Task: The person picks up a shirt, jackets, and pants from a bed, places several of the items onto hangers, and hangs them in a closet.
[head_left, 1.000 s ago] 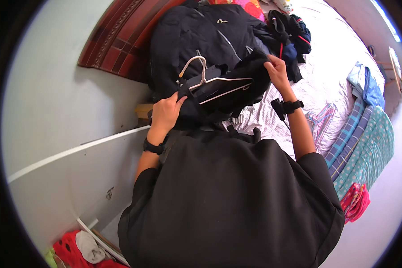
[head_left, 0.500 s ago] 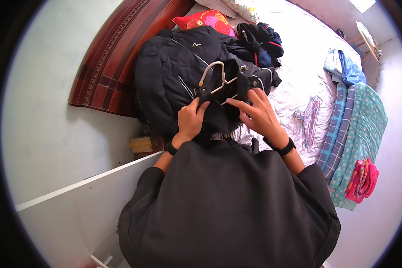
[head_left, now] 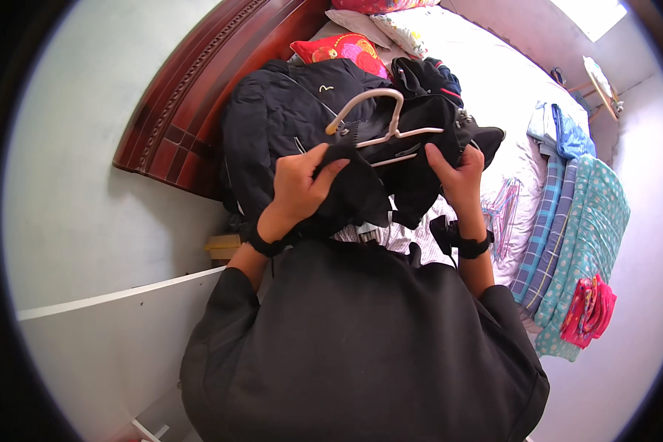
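Observation:
A black zippered garment [head_left: 357,188] hangs between my two hands, its opening spread apart. My left hand [head_left: 296,188] pinches one edge of it, thumb against the curled fingers. On the other side my right hand [head_left: 460,177] grips the opposite edge with its thumb on top. Inside the opening sits a white hanger [head_left: 420,132], its hook arching up above the cloth and its tip toward my left hand. The lower part of the hanger is hidden in the garment. Just beyond lies a dark padded jacket [head_left: 261,125] on the bed.
Behind the jacket are dark clothes with red trim [head_left: 449,85] and a red cushion [head_left: 342,50]. Loose wire hangers [head_left: 504,217] lie on the bed at right, beside folded bedding [head_left: 586,228]. A wooden headboard [head_left: 177,118] and a white panel [head_left: 118,324] stand left.
My hands have moved apart, pulling the garment's edges wider. My right hand has gone from a pointing finger near the hanger to a grip on the edge. The hanger appears higher and larger.

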`<state>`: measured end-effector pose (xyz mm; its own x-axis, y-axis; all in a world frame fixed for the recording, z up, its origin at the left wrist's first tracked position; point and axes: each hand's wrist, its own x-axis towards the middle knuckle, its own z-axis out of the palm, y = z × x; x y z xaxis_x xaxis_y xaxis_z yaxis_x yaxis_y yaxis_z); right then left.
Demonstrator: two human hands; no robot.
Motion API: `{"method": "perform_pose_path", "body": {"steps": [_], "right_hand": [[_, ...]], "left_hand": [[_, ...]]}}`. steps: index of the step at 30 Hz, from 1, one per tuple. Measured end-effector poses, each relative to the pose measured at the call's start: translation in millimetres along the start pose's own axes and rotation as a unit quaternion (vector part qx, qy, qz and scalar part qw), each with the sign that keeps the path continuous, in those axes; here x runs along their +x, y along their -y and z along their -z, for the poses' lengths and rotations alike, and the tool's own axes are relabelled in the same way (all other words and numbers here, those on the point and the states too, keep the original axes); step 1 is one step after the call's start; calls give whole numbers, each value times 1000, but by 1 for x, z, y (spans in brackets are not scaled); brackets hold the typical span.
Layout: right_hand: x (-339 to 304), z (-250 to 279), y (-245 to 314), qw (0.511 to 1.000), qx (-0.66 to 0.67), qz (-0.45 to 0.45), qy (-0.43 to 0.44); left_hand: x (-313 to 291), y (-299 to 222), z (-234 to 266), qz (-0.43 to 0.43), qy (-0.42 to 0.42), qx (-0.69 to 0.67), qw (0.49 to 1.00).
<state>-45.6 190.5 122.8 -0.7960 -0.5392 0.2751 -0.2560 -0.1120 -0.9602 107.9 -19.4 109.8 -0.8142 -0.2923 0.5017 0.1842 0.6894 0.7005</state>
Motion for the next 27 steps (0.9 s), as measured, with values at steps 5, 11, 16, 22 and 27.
{"method": "perform_pose_path", "body": {"steps": [5,11,16,22,27], "right_hand": [[14,-28,8,948,-254,189,28],[12,-6,4,985,-128,22,115],[-5,-2,-24,996,-4,-91,-16],[-17,-21,-28,982,-146,25,-116],[-23,-48,-19,994,63,-90,-12]], "left_hand": [[3,-11,-33,99,97,125,982],[9,15,-15,177,37,-1,983],[3,28,-9,232,55,-47,970],[-2,22,-20,239,4,33,970],[-3,7,-32,217,-9,86,972]]}}
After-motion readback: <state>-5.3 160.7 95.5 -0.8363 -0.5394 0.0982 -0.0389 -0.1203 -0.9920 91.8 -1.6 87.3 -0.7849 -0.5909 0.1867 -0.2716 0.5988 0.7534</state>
